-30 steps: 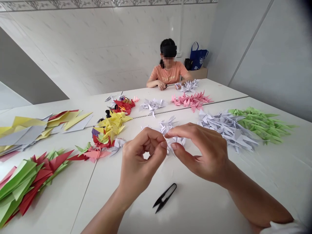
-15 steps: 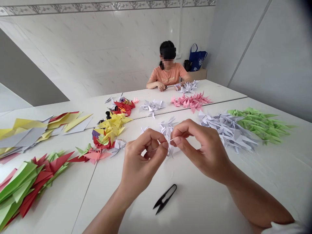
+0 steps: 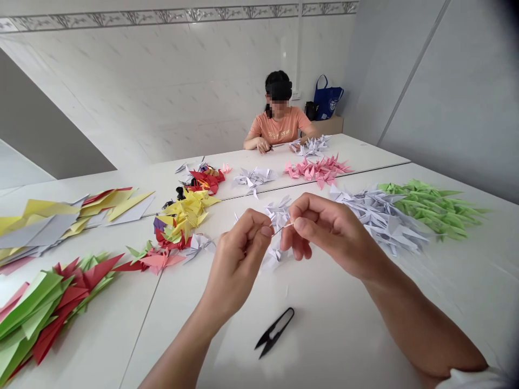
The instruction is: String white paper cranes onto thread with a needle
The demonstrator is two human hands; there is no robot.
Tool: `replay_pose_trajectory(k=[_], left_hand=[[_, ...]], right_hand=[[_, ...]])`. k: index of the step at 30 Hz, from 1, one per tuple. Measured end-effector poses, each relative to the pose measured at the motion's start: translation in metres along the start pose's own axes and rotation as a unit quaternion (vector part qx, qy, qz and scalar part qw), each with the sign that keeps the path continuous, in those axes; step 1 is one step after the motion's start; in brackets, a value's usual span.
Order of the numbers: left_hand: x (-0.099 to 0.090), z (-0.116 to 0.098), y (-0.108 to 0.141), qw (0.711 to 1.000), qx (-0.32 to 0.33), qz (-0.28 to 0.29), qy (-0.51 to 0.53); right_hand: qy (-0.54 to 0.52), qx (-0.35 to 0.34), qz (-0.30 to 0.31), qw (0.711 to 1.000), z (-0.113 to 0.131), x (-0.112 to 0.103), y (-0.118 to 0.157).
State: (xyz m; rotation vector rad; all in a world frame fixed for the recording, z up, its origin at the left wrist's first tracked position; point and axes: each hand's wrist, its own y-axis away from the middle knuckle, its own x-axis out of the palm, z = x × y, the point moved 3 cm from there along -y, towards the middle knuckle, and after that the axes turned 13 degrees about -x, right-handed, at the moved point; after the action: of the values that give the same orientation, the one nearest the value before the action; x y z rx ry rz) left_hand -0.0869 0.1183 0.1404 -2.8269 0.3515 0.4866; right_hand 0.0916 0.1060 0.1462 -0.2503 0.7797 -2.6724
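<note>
thread (image 3: 283, 227), thin and white, is stretching across the small gap between the two hands, above the middle of the desk (image 3: 344, 335). the left hand (image 3: 237, 259) is pinching one end between thumb and forefinger, and the right hand (image 3: 328, 232) is pinching the other end the same way, so both grips are closed on it, with the two hands near each other but not touching. white paper cranes (image 3: 275, 258) are lying just below the thread, close under the fingers, and another white paper crane (image 3: 278, 212) is sitting just beyond it. i cannot tell whether the thread is passing through any of them. black thread snips (image 3: 274, 332) are lying closed toward the near edge, below the hands. heaps of folded cranes are spreading toward the far edge: white cranes (image 3: 383, 221) and green cranes (image 3: 430, 208) to the right, pink cranes (image 3: 316, 170) ahead, yellow cranes (image 3: 184, 216) and red cranes (image 3: 205, 180) to the left. large folded green and red paper pieces (image 3: 40, 308) are lying in a stack at the left edge. a person in an orange t-shirt (image 3: 278, 125) is sitting beyond the far edge, with one hand near a small heap of white cranes (image 3: 312, 146).
</note>
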Motion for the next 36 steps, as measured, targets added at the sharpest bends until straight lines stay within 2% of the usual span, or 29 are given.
replay_pose_trajectory(k=[4, 6, 10, 14, 16, 19, 22, 27, 32, 36], left_hand=[[0.003, 0.001, -0.002, 0.999, 0.017, -0.002, -0.049], [0.004, 0.001, -0.001, 0.996, 0.037, -0.001, -0.083], [0.004, -0.002, 0.001, 0.979, 0.113, -0.059, -0.157], [0.004, -0.006, 0.002, 0.955, 0.168, -0.101, -0.221], [0.003, -0.007, 0.003, 0.946, 0.184, -0.105, -0.244], [0.003, -0.007, 0.005, 0.934, 0.193, -0.125, -0.272], [0.003, -0.004, 0.003, 0.953, 0.134, -0.109, -0.250], [0.004, 0.009, -0.009, 0.994, -0.020, -0.016, -0.111], [0.006, 0.023, -0.020, 0.990, -0.104, 0.099, 0.001], [0.008, 0.028, -0.022, 0.982, -0.124, 0.137, 0.044]], right_hand=[[-0.085, 0.006, -0.007, 0.996, -0.002, -0.002, -0.001], [-0.084, -0.006, -0.019, 0.996, -0.002, -0.003, -0.001], [0.066, -0.051, -0.041, 0.996, -0.004, 0.000, 0.001], [0.241, -0.071, -0.037, 0.967, -0.008, 0.003, 0.002], [0.264, -0.055, -0.014, 0.963, -0.009, 0.003, 0.002], [0.206, -0.010, 0.037, 0.978, -0.012, 0.004, 0.001], [0.163, 0.018, 0.071, 0.984, -0.014, 0.006, 0.001], [0.196, 0.023, 0.093, 0.976, -0.019, 0.006, 0.000], [0.266, 0.001, 0.096, 0.959, -0.022, 0.001, -0.002], [0.225, 0.013, 0.101, 0.969, -0.024, -0.003, -0.003]])
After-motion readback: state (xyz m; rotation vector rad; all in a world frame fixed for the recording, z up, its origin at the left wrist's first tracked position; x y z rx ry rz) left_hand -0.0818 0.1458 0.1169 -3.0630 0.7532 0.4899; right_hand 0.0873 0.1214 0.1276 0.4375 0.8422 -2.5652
